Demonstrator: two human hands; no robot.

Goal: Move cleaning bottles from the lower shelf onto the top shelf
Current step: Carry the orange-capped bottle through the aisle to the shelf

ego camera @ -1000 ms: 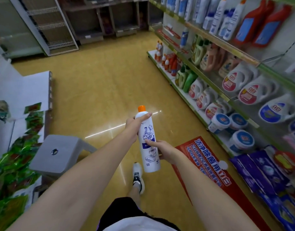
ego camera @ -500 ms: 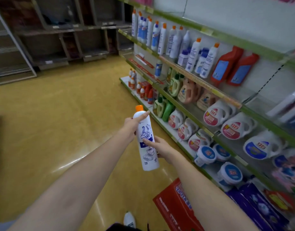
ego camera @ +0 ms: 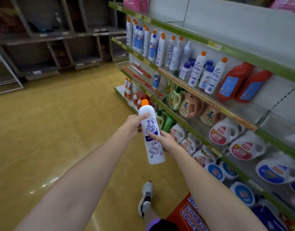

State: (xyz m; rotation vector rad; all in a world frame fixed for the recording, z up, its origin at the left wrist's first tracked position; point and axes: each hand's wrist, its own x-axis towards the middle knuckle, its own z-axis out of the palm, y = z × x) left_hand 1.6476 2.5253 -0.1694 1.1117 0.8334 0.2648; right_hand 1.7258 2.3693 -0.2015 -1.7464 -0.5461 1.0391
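Bottle (ego camera: 151,135) of toilet cleaner, white with an orange cap and a blue-printed label, was held out in front of the person over the yellow floor (ego camera: 51,130), roughly upright with its cap tipped slightly away, beside the shelving but on no shelf. Left hand (ego camera: 134,125) gripped the upper body of it, thumb laid across the front just under the shoulder, the other fingers wrapped behind and out of sight. Right hand (ego camera: 161,139) held the lower half from the shelf side, thumb pressed on the label, fingers curled round the back. Both forearms were bare and stretched forward. To the right ran green-edged shelving (ego camera: 185,33); one of the higher tiers carried a row of similar white bottles (ego camera: 160,49) with orange caps, then two red flat bottles (ego camera: 243,84). A tier below held peach and green detergent jugs (ego camera: 188,104), and lower still white handled jugs (ego camera: 226,132) with red labels. A lone white-and-blue bottle (ego camera: 156,80) stood on a nearly bare stretch of shelf further along. One white sneaker (ego camera: 146,197) was planted on the floor below the hands, next to a red carton (ego camera: 188,214) with white lettering. Dark wooden racks (ego camera: 60,39) stood at the far end of the aisle.
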